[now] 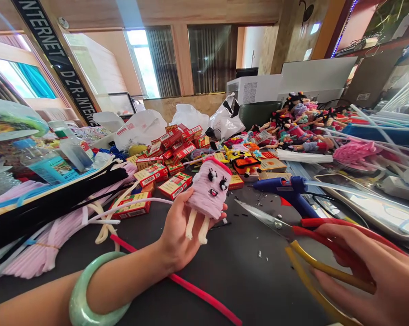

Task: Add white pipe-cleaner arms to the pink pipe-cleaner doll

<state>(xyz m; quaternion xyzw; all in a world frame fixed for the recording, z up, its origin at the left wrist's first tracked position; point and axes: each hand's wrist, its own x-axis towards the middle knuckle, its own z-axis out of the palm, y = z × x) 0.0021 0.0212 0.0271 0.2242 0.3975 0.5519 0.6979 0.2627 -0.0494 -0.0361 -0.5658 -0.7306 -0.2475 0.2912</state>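
Observation:
My left hand holds a pink pipe-cleaner doll with a stitched-looking face, a red top edge and two cream legs hanging over the palm. In my right hand is a pair of scissors with red and yellow handles, their blades pointing left toward the doll. The blades look closed or nearly so and are apart from the doll. A red pipe cleaner lies on the dark table under my left wrist, which wears a green bangle.
A blue glue gun lies beyond the scissors. Small red boxes are piled behind the doll. Bundles of pink pipe cleaners lie at left, many small dolls at back right, and a glossy tray at right.

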